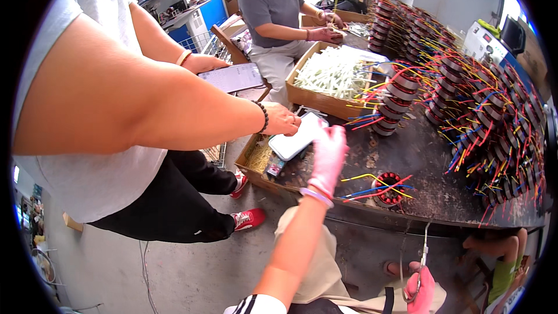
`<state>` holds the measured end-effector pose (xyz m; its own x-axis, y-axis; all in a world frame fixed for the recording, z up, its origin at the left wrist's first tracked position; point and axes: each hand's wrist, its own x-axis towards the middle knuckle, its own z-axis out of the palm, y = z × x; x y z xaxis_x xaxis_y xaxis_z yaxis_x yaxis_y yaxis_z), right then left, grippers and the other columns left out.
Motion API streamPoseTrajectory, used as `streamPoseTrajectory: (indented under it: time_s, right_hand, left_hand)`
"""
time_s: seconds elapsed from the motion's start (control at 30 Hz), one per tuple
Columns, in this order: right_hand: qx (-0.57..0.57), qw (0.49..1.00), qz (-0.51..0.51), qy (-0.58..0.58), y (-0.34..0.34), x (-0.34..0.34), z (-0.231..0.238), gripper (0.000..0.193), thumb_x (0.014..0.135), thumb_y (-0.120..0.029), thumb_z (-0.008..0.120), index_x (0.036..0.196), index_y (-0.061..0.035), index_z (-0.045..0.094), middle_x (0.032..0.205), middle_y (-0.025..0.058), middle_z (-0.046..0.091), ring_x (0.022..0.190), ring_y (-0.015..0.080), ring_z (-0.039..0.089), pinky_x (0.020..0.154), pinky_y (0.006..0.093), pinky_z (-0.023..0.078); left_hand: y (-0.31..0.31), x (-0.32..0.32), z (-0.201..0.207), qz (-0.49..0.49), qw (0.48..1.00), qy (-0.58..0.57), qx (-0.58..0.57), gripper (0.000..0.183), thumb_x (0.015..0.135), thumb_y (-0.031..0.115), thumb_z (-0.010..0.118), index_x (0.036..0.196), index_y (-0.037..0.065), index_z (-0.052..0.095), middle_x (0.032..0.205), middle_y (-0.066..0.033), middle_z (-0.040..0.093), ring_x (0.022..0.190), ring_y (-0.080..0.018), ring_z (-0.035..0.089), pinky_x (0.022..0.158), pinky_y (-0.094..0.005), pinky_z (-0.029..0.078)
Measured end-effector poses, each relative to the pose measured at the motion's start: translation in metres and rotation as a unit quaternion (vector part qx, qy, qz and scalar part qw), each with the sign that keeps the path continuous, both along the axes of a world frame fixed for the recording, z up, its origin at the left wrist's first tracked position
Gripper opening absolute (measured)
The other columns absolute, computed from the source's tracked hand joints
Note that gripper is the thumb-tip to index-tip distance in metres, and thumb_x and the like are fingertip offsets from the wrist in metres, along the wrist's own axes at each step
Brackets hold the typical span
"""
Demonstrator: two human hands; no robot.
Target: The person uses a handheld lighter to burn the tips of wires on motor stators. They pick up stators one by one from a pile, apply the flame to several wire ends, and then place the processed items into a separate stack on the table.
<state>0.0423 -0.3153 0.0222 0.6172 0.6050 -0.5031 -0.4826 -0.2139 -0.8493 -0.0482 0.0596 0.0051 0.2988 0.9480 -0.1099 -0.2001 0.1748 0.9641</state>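
Note:
My left hand [329, 154], in a pink glove, reaches to the right edge of a white phone [297, 138] near the table's front left. Its fingers look apart and are at or touching the phone; the exact contact is unclear. Low at the right, over my lap, my right hand [422, 292], also in a pink glove, is closed round the ring handle of scissors [425, 251] that point upward. To the right of my left hand lies a wound stator ring [388, 189] with red, blue and yellow wires. Another person's bare hand [282, 120] is over the phone's left side.
A standing person at left holds a second phone [235, 77]. Behind the white phone stands a cardboard box [325, 103] of white sleeves. Tall stacks of wired stators [401, 96] fill the table's right. A seated person [273, 17] works at the back.

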Motion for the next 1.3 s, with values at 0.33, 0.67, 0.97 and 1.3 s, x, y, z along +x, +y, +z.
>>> streamPoseTrajectory:
  time_s: [0.33,0.67,0.97,1.3]
  right_hand:
    - [-0.014,0.998,0.043,-0.042,-0.016,0.002,-0.016,0.037,0.1,-0.028,0.043,0.111,0.0033,0.06,0.054,-0.0058,0.032,0.043,0.0044,0.027,0.039,0.0203,0.02]
    - [-0.033,0.995,0.092,-0.03,-0.017,0.016,-0.028,0.038,0.101,-0.028,0.038,0.114,0.0011,0.06,0.054,-0.0066,0.034,0.043,0.003,0.027,0.039,0.0198,0.018]
    - [0.015,0.994,0.105,-0.039,-0.018,0.023,-0.049,0.04,0.101,-0.028,0.04,0.119,0.0033,0.057,0.053,-0.0059,0.034,0.041,0.0038,0.028,0.037,0.0192,0.019]
    - [0.005,0.996,0.092,-0.021,-0.016,0.02,-0.041,0.04,0.101,-0.028,0.038,0.119,0.0025,0.057,0.053,-0.0053,0.035,0.042,0.0043,0.029,0.038,0.0201,0.021]
  left_hand:
    - [-0.045,0.021,0.008,-0.231,0.895,0.18,0.337,0.065,0.084,0.031,0.07,0.134,0.001,0.042,0.125,-0.0155,0.05,0.113,-0.0228,0.054,0.095,-0.0331,0.045]
    - [-0.059,0.03,-0.001,-0.376,0.707,0.354,0.483,0.105,0.056,0.037,0.082,0.14,-0.003,0.033,0.141,-0.0263,0.034,0.13,-0.0388,0.036,0.108,-0.0387,0.033]
    - [-0.061,0.032,0.004,-0.382,0.695,0.355,0.495,0.096,0.057,0.03,0.08,0.136,-0.005,0.038,0.132,-0.021,0.045,0.12,-0.0352,0.046,0.102,-0.0372,0.038]
    - [-0.059,0.036,-0.007,-0.364,0.702,0.34,0.509,0.092,0.058,0.031,0.079,0.133,-0.005,0.041,0.128,-0.021,0.048,0.117,-0.0354,0.049,0.1,-0.037,0.04]
